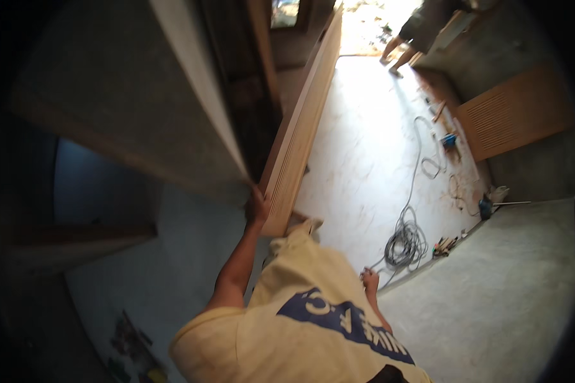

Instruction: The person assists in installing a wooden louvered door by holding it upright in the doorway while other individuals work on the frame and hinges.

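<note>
A tall wooden louvred door [303, 137] stands upright on the left, its long face running away from me toward the bright doorway. My left hand [258, 208] is closed around its near edge, beside a wall corner; the fingertips are partly hidden. Low at my right side hangs my right hand [368, 278], with its fingers curled in. Whether something small is inside them is too unclear to make out. Just beyond that hand, a coil of grey cable [406, 246] lies on the pale floor.
At the far doorway a person [421, 32] stands bent over. A second louvred panel [517, 112] leans against the right wall. Blue power tools [450, 140], hand tools [445, 246] and loose cable lie along the floor's right side. More items [134, 345] sit at lower left.
</note>
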The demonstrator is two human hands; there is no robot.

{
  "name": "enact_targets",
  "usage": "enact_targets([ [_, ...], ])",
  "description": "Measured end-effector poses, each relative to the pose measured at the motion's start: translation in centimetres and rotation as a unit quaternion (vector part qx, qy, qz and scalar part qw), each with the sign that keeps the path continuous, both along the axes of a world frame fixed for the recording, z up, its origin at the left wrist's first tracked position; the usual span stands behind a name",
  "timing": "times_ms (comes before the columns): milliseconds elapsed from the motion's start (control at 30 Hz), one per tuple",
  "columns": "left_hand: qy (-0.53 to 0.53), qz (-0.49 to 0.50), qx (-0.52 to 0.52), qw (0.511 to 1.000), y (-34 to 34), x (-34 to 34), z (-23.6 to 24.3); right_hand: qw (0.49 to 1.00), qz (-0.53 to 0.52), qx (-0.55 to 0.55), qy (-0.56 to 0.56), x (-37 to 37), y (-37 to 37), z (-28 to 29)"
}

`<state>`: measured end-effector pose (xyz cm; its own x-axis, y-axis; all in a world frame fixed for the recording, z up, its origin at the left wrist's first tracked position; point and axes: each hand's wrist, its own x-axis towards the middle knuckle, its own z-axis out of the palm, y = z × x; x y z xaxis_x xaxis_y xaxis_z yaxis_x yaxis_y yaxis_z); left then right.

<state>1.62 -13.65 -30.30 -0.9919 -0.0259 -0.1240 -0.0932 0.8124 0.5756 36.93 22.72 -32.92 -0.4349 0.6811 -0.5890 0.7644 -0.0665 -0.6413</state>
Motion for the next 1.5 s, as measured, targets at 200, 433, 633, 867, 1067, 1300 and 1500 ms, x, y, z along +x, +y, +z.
enact_targets([
  [200, -0.044, 0.045, -0.025, 0.998, 0.7, -0.2, 1.5, 0.998, -0.041, -0.041, -0.039, -1.3, 2.8, -1.5],
  [433, 0.036, 0.033, -0.026, 0.998, 0.8, 0.4, 2.7, 0.999, -0.027, -0.041, -0.014, -2.7, 2.7, -1.9],
  [633, 0.140, 0.023, -0.080, 0.987, 0.6, 0.2, 0.0, 0.998, -0.016, -0.055, -0.033, -2.7, 1.3, -2.3],
  [867, 0.010, 0.030, -0.038, 0.999, 0.8, 0.4, 2.7, 0.998, -0.033, -0.051, -0.029, -1.8, 1.2, -2.6],
  [1067, 0.009, 0.032, -0.026, 0.999, 1.0, 0.4, 2.9, 0.997, -0.048, -0.059, -0.025, -1.3, 0.7, -2.6],
  [1300, 0.033, 0.032, -0.069, 0.997, 0.9, 0.5, 1.4, 0.996, -0.050, -0.059, -0.040, -1.7, 0.9, -1.7],
  [1500, 0.121, 0.022, -0.101, 0.987, 0.6, 0.4, 0.5, 0.996, -0.060, -0.062, -0.040, -2.2, 0.7, -0.9],
])
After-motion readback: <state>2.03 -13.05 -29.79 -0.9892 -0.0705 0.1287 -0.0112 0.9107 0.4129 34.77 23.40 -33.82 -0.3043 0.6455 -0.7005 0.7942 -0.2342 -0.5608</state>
